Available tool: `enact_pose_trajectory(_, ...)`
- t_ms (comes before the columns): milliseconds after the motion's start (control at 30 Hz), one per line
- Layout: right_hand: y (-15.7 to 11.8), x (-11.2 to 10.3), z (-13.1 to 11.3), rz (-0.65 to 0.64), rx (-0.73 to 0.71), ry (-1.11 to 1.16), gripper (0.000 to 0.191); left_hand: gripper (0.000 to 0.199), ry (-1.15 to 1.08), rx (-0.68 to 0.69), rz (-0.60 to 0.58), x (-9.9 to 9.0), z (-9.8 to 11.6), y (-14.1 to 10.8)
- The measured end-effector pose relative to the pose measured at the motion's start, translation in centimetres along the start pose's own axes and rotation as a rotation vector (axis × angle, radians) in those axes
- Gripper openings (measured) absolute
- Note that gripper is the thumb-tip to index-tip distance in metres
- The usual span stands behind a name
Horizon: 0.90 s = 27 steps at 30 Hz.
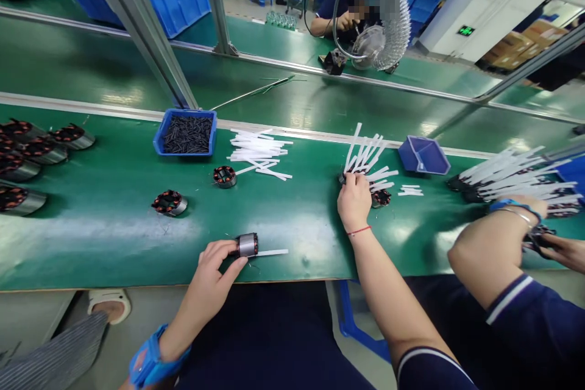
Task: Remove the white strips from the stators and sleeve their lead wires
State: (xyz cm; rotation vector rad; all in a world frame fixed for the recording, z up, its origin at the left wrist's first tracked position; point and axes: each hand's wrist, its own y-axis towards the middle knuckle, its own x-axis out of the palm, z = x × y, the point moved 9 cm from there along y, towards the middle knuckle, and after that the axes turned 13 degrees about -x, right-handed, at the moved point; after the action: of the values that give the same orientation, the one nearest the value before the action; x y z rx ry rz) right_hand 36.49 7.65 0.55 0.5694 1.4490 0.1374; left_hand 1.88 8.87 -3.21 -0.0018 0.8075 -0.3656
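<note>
My left hand [218, 271], thumb and fingers closed, grips a motor stator [248, 245] lying on its side near the bench's front edge. From its right end a white strip [273, 252] sticks out. Farther right, my right hand [355, 201] has its fingers closed on a stator [342, 177], which they partly hide. Several white strips [365, 155] stand up and fan out around those fingers. Just right of that hand sits another stator [381, 198]. Two more stators, one [224, 177] near the middle and one [169, 202] farther left, rest on the green bench.
A blue bin [187, 134] of black sleeves stands beside a pile of white strips [258, 149]. Right are a small blue bin [424, 155] and short strips [410, 190]. Several stators [34, 149] crowd the left. A co-worker's arm [493, 244] reaches in at right.
</note>
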Motion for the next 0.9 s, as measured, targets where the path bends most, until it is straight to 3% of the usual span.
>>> enact_pose_trajectory(167,-0.8,-1.5,-1.1,0.118,-0.002,0.138,0.034,0.022,-0.043,0.030,-0.050,0.6,1.3,1.5)
enact_pose_trajectory(333,-2.6,-0.8,-6.7,-0.052,-0.347,0.340,0.022,0.017,-0.071,0.102,-0.050,0.9,2.2,2.0)
enact_pose_trajectory(467,-3.0,-0.9,-10.2,-0.126,-0.472,0.393,0.022,0.012,-0.097,0.171,-0.067,0.8,2.9,1.6)
enact_pose_trajectory(600,0.1,-0.7,-14.3,-0.153,-0.544,0.399,0.024,0.011,-0.118,0.203,-0.088,0.6,3.6,1.2)
enact_pose_trajectory(700,3.6,0.5,-16.5,-0.154,-0.518,0.353,0.024,0.011,-0.138,0.208,-0.079,0.2,3.8,1.0)
enact_pose_trajectory(800,6.2,2.3,-17.5,-0.176,-0.478,0.323,0.018,0.009,-0.159,0.212,-0.063,-0.1,3.7,0.8)
enact_pose_trajectory(900,6.8,2.9,-17.2,-0.200,-0.448,0.330,0.017,0.009,-0.183,0.193,-0.049,-0.3,3.4,0.8)
